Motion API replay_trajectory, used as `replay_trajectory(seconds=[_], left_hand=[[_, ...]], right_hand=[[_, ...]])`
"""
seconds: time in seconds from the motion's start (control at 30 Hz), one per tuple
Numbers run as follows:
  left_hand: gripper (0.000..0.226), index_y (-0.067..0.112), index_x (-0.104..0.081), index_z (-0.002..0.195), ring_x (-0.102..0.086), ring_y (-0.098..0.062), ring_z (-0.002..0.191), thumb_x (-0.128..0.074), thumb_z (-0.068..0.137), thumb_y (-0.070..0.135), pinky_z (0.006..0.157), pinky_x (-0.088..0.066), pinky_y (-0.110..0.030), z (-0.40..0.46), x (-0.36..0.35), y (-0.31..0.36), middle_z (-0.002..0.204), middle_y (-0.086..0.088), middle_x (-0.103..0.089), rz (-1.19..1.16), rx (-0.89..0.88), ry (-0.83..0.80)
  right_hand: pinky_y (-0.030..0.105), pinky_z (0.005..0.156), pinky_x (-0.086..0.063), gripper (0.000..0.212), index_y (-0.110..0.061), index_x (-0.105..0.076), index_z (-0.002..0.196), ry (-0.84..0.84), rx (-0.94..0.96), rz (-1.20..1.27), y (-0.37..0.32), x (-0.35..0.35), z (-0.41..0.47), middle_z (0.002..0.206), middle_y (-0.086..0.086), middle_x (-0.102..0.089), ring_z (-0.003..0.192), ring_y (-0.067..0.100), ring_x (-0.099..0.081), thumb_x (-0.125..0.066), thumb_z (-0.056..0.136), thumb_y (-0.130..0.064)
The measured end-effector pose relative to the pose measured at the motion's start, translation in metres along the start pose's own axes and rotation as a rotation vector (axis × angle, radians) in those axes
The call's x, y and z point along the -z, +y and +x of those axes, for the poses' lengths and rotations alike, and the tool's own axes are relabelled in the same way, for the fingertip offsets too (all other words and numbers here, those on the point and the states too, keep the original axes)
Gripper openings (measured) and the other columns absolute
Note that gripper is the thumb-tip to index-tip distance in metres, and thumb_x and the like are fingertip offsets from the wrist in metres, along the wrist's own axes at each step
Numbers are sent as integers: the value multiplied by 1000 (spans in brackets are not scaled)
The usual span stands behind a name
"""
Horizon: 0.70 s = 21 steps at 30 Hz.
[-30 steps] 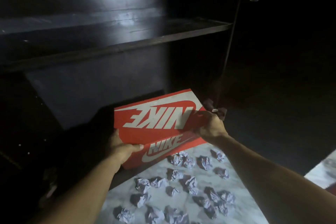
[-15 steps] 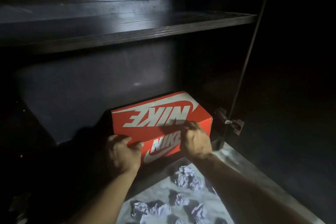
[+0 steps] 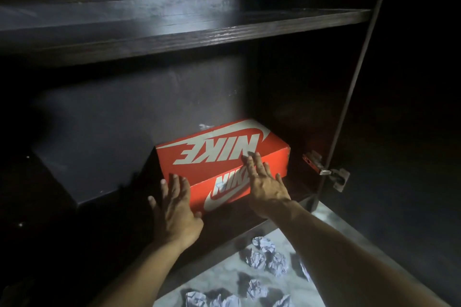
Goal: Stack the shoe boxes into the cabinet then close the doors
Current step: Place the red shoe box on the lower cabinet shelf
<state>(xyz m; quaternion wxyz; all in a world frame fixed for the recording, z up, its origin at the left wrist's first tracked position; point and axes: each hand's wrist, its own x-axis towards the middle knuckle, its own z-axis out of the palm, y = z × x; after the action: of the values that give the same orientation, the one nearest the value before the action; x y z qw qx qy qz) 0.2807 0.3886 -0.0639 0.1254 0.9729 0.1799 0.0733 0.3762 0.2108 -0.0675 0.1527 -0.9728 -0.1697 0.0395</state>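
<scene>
Both hands were flat and spread, fingers straight — nothing curled or pinched. The left hand (image 3: pixel 175 209) lay against the near left corner of the shoe box (image 3: pixel 222 157), fingers extended up the short side, thumb out toward the front face; whether the palm actually pressed the cardboard could not be told. The right hand (image 3: pixel 265 182) rested on the front face near the right end, fingertips reaching over the top front edge onto the lid, partly covering the side logo.

The shoe box was red-orange and sat on the bottom floor of the dark cabinet (image 3: pixel 174 40), under the shelf, toward the right side and angled slightly, well in from the front lip. The lid read "NIKE" in large white letters with a swoosh, upside down from the camera. The front face showed a second "NIKE" and swoosh, half hidden by the right hand.

A metal hinge (image 3: pixel 324 169) sat on the right frame just beside the box, the door (image 3: pixel 411 182) standing open. Crumpled paper balls (image 3: pixel 264 257) lay scattered on the pale marbled floor (image 3: pixel 219 279) in front — between the forearms.
</scene>
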Motion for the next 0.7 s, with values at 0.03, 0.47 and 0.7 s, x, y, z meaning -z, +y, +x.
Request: replay_trajectory(seconds=[0.03, 0.47, 0.7], left_hand=[[92, 18, 5, 154, 22, -28, 146, -59, 90, 35, 119, 6, -54, 1, 0, -1, 162, -3, 16, -6, -8, -25], [97, 26, -1, 155, 21, -29, 147, -66, 84, 44, 116, 8, -57, -32, 42, 32, 162, -7, 11, -57, -52, -208], [83, 24, -59, 125, -59, -17, 112, -79, 56, 66, 100, -46, -36, -88, 120, 94, 130, 3, -60, -163, -254, -659]], right_hand=[[54, 119, -5, 87, -30, 18, 152, -6, -6, 4, 0, 0, 1, 157, -5, 31, 149, 29, 9, -39, 93, -1], [38, 114, -34, 86, -34, -6, 155, -119, -10, -2, 15, 82, -67, 164, -1, -6, 143, 27, -34, -57, 88, -15], [31, 95, -46, 57, -32, -51, 135, -122, -130, -111, 43, 169, -175, 133, 4, -58, 120, 26, -56, -64, 80, -41]])
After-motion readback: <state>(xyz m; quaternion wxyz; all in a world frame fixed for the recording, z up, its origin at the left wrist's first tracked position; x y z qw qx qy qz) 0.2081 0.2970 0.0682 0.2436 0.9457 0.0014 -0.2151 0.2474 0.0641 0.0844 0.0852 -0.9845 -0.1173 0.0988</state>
